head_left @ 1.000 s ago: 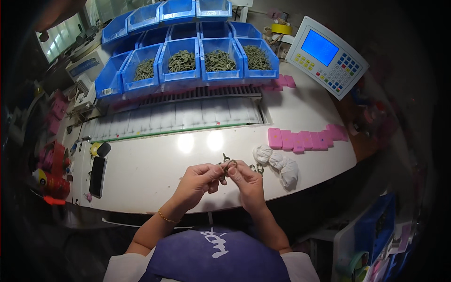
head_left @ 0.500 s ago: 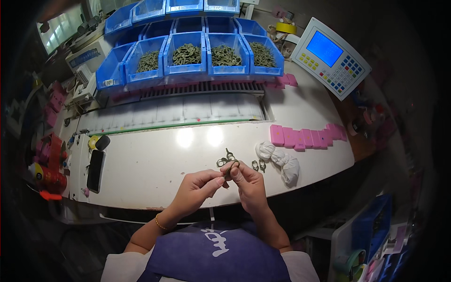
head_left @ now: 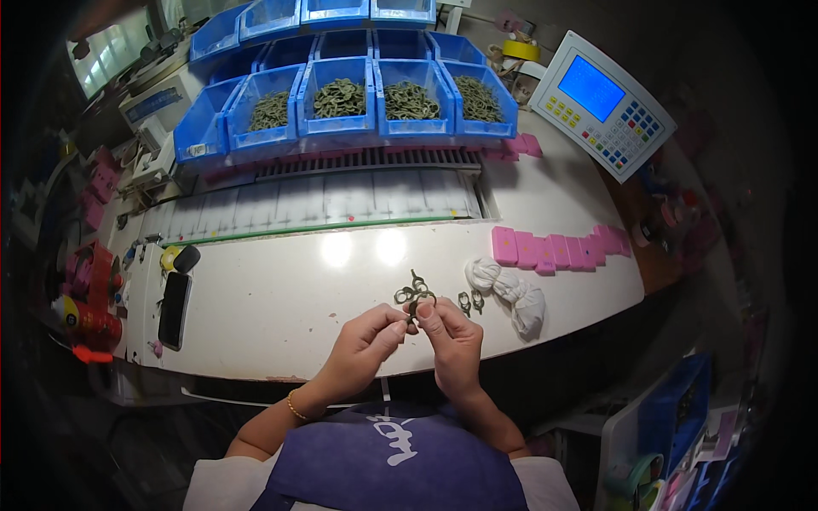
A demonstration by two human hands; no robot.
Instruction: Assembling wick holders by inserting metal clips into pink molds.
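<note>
My left hand [head_left: 371, 341] and my right hand [head_left: 453, 342] meet over the near part of the white table, fingertips pinched together. Between them is a small dark green ring-shaped part [head_left: 413, 312], partly covered by the fingers; its exact kind is hard to make out. Just beyond the fingertips lie several loose green ring-shaped pieces [head_left: 417, 284] with short stems. To the right of my right hand, two more such ring pieces [head_left: 470, 302] lie side by side, next to a knotted white cloth [head_left: 515, 298].
Blue bins [head_left: 339, 102] with similar green parts stand at the back. Pink blocks [head_left: 545, 252] form a row on the right, below a control panel [head_left: 596, 102] with a blue screen. A black phone [head_left: 175, 308] lies left. A grooved pale strip [head_left: 307, 204] runs across the table.
The green part between my fingertips has turned and shows darker, slightly lower. Both hands stay in nearly the same place, still pinching.
</note>
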